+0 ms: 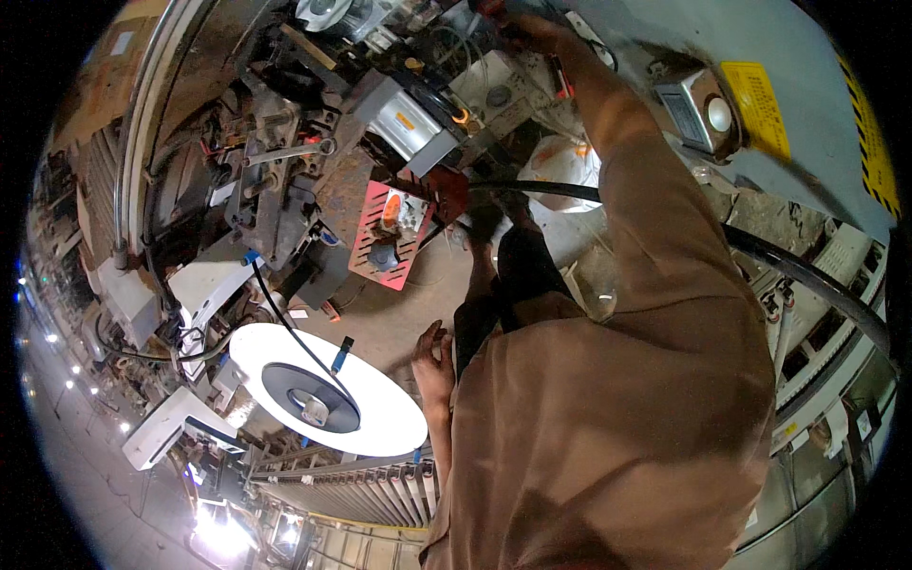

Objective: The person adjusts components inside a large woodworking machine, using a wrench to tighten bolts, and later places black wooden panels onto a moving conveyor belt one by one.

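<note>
A: Any containers?

B: Left of the legs (494,285), a pink slotted tray (364,249). On it, an orange oval piece (391,206), a whitish packet (411,211) and a small grey round piece (383,256). Near the right forearm (603,109), a white tub (556,160) with a black hose (541,188) across its lower part; contents too unclear to name.

A: Edges, open room?

B: Bare floor (375,313) below the tray. Lower still, the rim of a big white disc (404,427), dark at the centre, near the left hand (435,366). Crowded above: a silver motor (404,123), a wrench (285,152), plenty of clutter. To the right of the forearm, a grey panel (760,33) with a yellow label (757,104).

A: And the hands?

B: Well apart. Left one beside the leg, fingers loosely curled, nothing visible in the grasp. Right hand (524,30) stretched up to the top edge of view; clamped or loose, can't tell.

A: And the thing there?

B: A dark red piece (489,8), right at that hand, cut off by the top edge. Dim, full shape hidden.
</note>
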Motion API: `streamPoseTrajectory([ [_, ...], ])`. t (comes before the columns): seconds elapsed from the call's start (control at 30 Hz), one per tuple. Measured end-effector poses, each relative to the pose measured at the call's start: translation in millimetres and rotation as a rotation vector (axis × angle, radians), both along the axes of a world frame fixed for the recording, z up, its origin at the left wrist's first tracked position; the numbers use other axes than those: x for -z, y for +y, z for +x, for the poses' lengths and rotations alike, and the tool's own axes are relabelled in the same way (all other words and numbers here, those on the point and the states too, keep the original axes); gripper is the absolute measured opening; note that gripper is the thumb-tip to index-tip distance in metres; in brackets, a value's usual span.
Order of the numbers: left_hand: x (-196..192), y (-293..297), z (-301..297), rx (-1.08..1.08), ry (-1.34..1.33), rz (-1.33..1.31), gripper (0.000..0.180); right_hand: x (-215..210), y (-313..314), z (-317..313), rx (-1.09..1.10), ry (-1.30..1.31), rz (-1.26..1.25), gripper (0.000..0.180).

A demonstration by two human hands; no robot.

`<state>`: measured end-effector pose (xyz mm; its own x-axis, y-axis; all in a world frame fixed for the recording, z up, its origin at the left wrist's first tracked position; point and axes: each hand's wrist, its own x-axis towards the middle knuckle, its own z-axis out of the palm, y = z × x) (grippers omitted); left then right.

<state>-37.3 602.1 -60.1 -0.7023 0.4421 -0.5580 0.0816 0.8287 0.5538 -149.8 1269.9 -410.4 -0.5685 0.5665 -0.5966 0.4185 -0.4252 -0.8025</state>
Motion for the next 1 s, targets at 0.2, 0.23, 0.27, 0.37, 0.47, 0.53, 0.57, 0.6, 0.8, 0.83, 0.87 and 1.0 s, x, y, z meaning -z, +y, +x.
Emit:
streamPoseTrajectory([
  [0.2, 3, -8, 5, -0.050, -0.011, -0.044, 0.034, -65, 2, 10, -0.549, -0.363, 0.791, 0.009],
  [0.23, 0, -3, 1, -0.059, -0.016, -0.057, 0.035, -82, 3, 14, -0.670, -0.418, 0.962, 0.005],
  [0.27, -3, -2, 2, -0.048, 0.004, -0.060, 0.035, -93, -11, 8, -0.455, -0.113, 0.566, 0.009],
  [0.37, -5, 5, 2, 0.004, 0.049, -0.063, 0.037, -128, -53, 8, -0.006, 0.406, -0.237, 0.031],
  [0.47, -6, 13, -14, 0.051, 0.049, -0.029, 0.036, -36, -20, 21, -0.314, -0.193, 1.162, 0.036],
  [0.53, -5, 6, -5, -0.003, 0.051, -0.038, 0.036, -35, -25, 5, -0.514, -0.354, 1.091, 0.030],
  [0.57, -6, 7, -5, -0.016, 0.047, -0.036, 0.036, -32, -22, 6, -0.603, -0.448, 1.055, 0.028],
  [0.6, -7, 8, -4, -0.009, 0.049, -0.038, 0.036, -30, -19, 4, -0.650, -0.426, 1.062, 0.027],
  [0.8, 1, 11, -3, 0.002, 0.026, 0.000, 0.037, -29, 2, 15, -0.748, -0.280, 1.019, 0.026],
  [0.83, 1, 14, -3, -0.004, 0.025, 0.009, 0.037, -30, 4, 16, -0.760, -0.262, 1.010, 0.026],
  [0.87, -1, 16, -2, -0.013, 0.025, 0.015, 0.037, -30, 5, 14, -0.775, -0.238, 1.006, 0.026],
  [1.0, 3, 11, 1, 0.005, 0.050, 0.006, 0.037, -30, 7, 13, -0.818, -0.177, 0.978, 0.026],
])
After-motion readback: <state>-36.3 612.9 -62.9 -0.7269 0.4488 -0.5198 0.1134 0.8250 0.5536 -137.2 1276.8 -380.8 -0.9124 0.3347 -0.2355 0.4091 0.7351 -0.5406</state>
